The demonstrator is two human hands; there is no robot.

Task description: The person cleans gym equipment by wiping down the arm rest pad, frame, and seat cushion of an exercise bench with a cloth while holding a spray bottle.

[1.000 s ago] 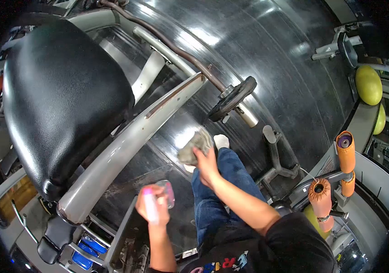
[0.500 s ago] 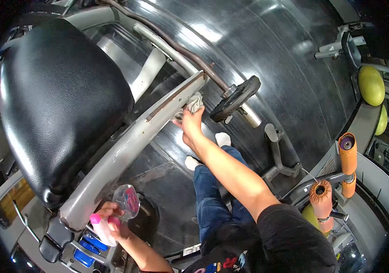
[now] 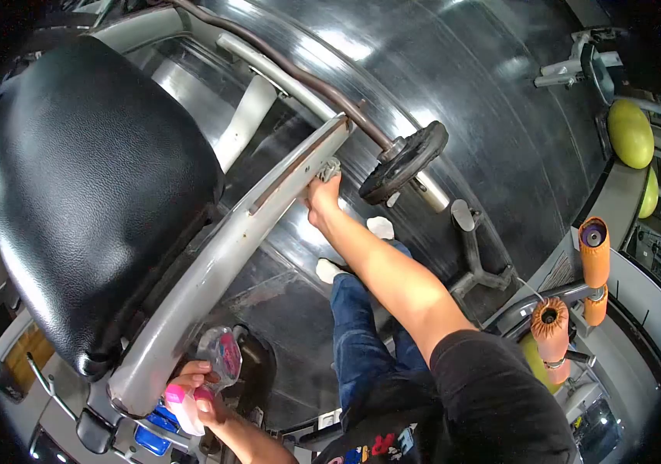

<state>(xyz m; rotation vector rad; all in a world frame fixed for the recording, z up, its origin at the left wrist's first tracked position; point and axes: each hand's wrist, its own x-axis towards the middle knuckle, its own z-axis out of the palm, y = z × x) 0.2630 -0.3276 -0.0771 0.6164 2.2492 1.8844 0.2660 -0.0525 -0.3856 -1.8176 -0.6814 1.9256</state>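
Observation:
My left hand [image 3: 201, 387] is closed around a spray bottle [image 3: 224, 357] with a pink and white trigger head and a clear body bearing a pink label. It is held beside the lower end of a grey metal machine arm [image 3: 214, 259]. Farther up that arm, my right hand [image 3: 323, 197] presses a crumpled greyish cloth [image 3: 330, 168] against the side of the metal, near its slotted end. Part of the cloth and the fingertips are hidden behind my hand and the arm.
A black padded seat [image 3: 106, 193] fills the left. Beyond the arm's end is a bar with a black weight plate [image 3: 404, 164]. Orange padded rollers [image 3: 595, 255] and a yellow-green ball [image 3: 630, 134] are on the right. My feet stand on the dark floor [image 3: 299, 317].
My right hand and the cloth have shifted slightly up and left along the metal arm. The spray bottle stays in my left hand, and the view has moved a little.

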